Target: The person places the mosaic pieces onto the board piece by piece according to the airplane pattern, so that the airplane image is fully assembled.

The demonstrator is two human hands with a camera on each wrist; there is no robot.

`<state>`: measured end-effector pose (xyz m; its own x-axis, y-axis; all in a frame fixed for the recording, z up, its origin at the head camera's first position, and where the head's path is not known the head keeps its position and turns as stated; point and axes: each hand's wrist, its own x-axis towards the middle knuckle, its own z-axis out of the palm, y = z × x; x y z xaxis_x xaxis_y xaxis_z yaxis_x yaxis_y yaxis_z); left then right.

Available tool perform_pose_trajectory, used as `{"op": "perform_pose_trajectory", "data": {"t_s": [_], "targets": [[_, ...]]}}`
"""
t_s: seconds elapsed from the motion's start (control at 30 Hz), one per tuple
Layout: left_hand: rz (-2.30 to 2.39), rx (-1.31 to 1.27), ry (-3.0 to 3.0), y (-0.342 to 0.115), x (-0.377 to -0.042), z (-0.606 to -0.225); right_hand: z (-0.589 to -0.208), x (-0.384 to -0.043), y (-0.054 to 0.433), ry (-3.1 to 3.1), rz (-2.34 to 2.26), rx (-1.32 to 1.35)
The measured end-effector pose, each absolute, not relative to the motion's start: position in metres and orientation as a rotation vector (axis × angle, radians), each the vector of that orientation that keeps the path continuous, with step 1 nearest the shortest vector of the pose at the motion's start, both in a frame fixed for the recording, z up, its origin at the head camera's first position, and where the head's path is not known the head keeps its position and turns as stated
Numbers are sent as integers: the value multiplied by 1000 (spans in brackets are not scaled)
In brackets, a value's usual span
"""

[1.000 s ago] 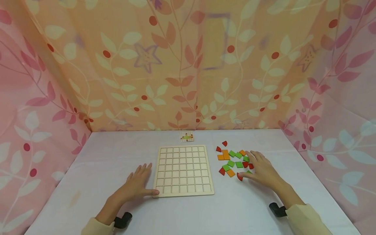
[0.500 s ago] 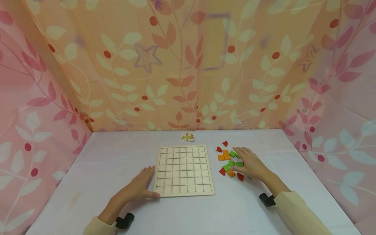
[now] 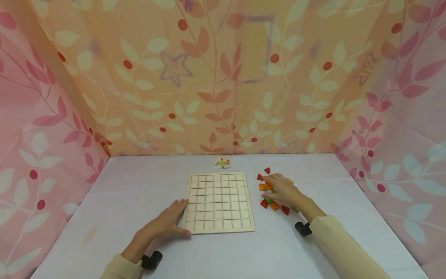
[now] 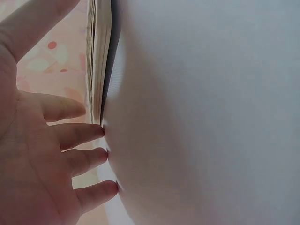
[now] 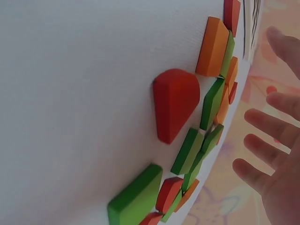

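A square wooden board (image 3: 218,202) with a grooved grid lies flat on the table. My left hand (image 3: 166,223) rests at its left side, thumb by the near left corner. In the left wrist view, its spread fingers (image 4: 77,137) reach down to the table beside the board's edge. My right hand (image 3: 283,191) hovers over a scatter of flat pieces and hides several of them. Its fingers look spread with nothing between them in the right wrist view. Below show a red wedge-shaped piece (image 5: 174,103), a green piece (image 5: 138,197) and an orange piece (image 5: 212,49).
A small card (image 3: 222,162) with a coloured picture on a grid lies behind the board. The white-covered table (image 3: 223,255) meets a patterned curtain (image 3: 216,77) at the back and both sides. Red pieces (image 3: 267,170) lie at the scatter's far end.
My right hand has moved left across the pieces, uncovering some on the right and covering others. The left hand has shifted slightly right, against the board's edge. The board stays put.
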<state>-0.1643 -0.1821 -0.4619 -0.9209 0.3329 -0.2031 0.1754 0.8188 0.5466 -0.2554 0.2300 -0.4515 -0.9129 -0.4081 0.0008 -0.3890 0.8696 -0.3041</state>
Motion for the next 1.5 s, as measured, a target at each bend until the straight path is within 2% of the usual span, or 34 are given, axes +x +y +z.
{"op": "perform_pose_trajectory", "data": {"t_s": [0.2,0.9,1.5], "targets": [[746,380,2701,-179,-167,-462,-453,-263,222,2905,-473,-579],[715,350,2716,-177,-167,-462,-460,-278,209,2959,-219,-635],[690,324,2740,-176,-167,-460,-461,-281,199,2986,-273,-708]]}}
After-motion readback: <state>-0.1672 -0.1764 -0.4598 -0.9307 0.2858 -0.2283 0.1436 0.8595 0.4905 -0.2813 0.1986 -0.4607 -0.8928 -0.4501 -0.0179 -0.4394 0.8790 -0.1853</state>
